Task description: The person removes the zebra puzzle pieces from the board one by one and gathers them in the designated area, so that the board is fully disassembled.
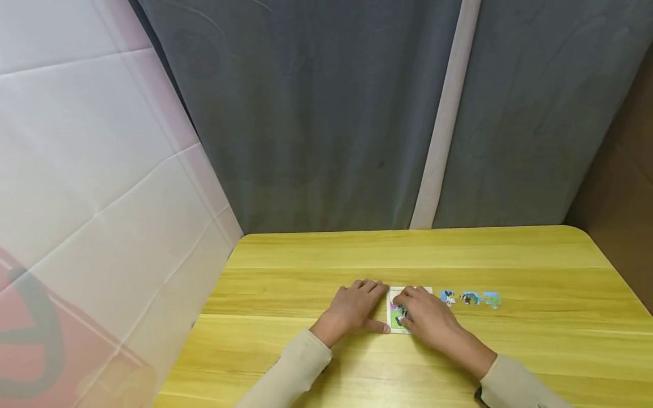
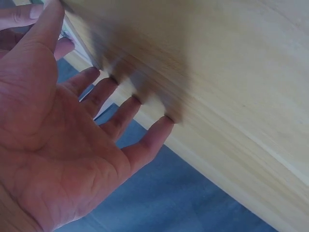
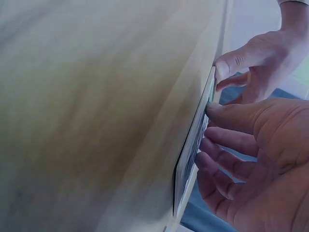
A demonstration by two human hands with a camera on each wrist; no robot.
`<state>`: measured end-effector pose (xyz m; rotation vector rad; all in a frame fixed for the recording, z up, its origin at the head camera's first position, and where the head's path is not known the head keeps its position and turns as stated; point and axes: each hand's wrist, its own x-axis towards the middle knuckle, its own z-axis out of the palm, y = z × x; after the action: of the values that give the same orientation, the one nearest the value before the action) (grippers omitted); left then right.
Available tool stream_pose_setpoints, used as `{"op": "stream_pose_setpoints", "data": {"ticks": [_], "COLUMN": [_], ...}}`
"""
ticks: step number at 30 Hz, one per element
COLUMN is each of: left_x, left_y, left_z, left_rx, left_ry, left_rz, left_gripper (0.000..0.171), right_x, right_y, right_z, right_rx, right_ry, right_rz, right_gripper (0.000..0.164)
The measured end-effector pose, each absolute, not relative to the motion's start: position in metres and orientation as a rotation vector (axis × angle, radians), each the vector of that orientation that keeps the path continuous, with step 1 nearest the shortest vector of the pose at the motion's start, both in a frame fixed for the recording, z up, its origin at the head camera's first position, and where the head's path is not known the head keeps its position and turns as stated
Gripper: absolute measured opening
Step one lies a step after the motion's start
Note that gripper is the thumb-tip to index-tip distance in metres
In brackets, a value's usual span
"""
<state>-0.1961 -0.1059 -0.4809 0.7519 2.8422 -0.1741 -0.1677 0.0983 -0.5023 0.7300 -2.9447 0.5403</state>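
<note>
The puzzle board (image 1: 397, 310) looks thin, light, stiff; grip its edges. Left hand (image 1: 354, 309) lies flat beside it; right hand (image 1: 425, 314) presses flat-fingered on top.

curtained recording booth: grey drapes (image 1: 316, 113), white sheeting (image 1: 92, 170), yellow table (image 1: 408, 255)

Around the puzzle board (image 1: 398, 317), bare yellow table (image 1: 316, 260) is lying open behind and in front. Three loose puzzle pieces (image 1: 470, 298) are sitting just right of it; a hand is crowding each side.
</note>
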Motion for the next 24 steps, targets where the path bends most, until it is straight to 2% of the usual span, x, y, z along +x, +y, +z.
{"op": "stream_pose_setpoints", "data": {"ticks": [24], "left_x": [-0.199], "left_y": [-0.104], "left_z": [-0.480], "left_rx": [0.775], "left_ry": [2.834], "left_rz": [-0.194], "left_gripper": [0.096], "right_x": [-0.180], "right_y": [0.101], "right_z": [-0.506], "right_rx": [0.706], "right_ry": [-2.934], "right_rz": [0.742], "right_gripper": [0.040]}}
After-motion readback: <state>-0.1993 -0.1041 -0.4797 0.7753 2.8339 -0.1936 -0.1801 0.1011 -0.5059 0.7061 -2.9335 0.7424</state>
